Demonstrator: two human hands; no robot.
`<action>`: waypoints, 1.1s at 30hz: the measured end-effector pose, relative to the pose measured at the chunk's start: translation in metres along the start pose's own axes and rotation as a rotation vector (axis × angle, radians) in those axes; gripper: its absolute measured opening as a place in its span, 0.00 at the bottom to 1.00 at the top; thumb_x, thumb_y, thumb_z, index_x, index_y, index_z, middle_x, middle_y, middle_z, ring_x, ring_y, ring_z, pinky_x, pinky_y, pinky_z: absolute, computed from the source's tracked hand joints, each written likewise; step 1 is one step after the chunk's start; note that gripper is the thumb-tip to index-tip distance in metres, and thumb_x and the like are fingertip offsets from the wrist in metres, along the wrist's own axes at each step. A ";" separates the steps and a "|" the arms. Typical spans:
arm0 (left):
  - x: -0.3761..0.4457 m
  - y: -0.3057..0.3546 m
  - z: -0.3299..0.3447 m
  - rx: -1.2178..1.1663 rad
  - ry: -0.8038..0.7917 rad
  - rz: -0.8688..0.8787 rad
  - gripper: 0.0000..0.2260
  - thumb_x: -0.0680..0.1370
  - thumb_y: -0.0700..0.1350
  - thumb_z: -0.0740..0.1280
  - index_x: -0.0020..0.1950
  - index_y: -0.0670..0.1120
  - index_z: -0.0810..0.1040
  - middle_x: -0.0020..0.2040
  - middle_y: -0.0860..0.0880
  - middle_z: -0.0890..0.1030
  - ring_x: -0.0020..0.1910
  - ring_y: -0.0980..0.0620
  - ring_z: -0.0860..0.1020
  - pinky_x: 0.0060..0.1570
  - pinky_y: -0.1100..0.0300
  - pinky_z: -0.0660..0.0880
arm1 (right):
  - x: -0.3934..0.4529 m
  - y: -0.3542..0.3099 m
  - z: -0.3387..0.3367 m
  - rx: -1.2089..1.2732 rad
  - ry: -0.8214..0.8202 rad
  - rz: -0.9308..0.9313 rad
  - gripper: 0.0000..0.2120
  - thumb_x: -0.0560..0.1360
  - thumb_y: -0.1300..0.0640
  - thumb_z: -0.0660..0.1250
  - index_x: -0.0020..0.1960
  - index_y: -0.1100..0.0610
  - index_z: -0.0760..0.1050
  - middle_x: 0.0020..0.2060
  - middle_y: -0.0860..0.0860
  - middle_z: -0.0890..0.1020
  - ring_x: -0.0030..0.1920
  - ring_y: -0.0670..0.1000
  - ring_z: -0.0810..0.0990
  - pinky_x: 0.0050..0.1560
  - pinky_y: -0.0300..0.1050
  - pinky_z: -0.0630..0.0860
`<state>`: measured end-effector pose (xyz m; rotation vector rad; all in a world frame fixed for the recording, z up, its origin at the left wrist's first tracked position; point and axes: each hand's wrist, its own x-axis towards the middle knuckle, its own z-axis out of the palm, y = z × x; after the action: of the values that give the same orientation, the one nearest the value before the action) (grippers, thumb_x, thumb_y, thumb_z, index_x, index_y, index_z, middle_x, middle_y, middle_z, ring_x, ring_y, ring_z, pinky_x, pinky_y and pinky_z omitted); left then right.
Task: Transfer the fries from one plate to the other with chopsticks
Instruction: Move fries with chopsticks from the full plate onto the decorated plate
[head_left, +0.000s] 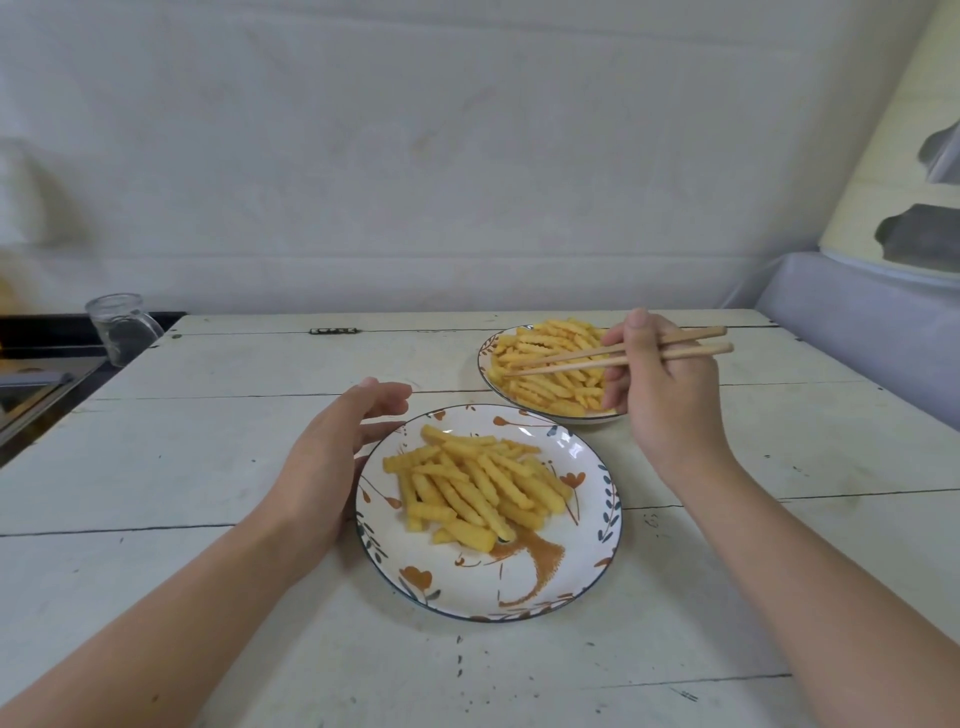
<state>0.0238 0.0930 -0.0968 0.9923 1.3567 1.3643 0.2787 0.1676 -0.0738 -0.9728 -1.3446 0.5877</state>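
A flower-patterned near plate holds a pile of crinkle fries on its far half. Behind it to the right, a far plate is heaped with more fries. My right hand grips a pair of wooden chopsticks. Their tips point left and lie over the left part of the far plate's fries; no fry shows between the tips. My left hand rests with relaxed fingers against the near plate's left rim.
The plates stand on a white plank table. A clear glass jar stands at the table's far left corner, beside a dark counter. A grey cloth-covered surface borders the table on the right. A white wall is behind.
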 end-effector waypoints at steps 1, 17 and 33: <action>0.000 0.000 0.000 -0.003 -0.003 0.005 0.17 0.85 0.59 0.60 0.52 0.58 0.89 0.63 0.54 0.84 0.61 0.50 0.84 0.66 0.42 0.79 | 0.000 0.001 0.001 -0.011 -0.010 -0.005 0.17 0.85 0.47 0.58 0.42 0.52 0.78 0.30 0.53 0.76 0.25 0.53 0.75 0.28 0.43 0.72; 0.004 -0.004 -0.001 -0.013 -0.004 0.027 0.18 0.86 0.56 0.59 0.53 0.57 0.89 0.63 0.54 0.84 0.61 0.52 0.83 0.60 0.47 0.80 | 0.003 -0.001 -0.003 0.085 0.084 0.058 0.21 0.85 0.46 0.57 0.40 0.54 0.78 0.27 0.52 0.75 0.23 0.53 0.74 0.25 0.39 0.70; 0.003 -0.002 0.000 -0.020 -0.018 0.058 0.15 0.78 0.60 0.64 0.52 0.57 0.89 0.60 0.55 0.85 0.59 0.54 0.84 0.59 0.50 0.79 | 0.006 0.015 0.015 0.083 -0.004 0.104 0.21 0.85 0.45 0.55 0.45 0.58 0.78 0.30 0.55 0.78 0.27 0.56 0.80 0.29 0.45 0.76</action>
<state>0.0229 0.0955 -0.0991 1.0358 1.3077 1.4060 0.2678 0.1840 -0.0846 -0.9782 -1.2686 0.7199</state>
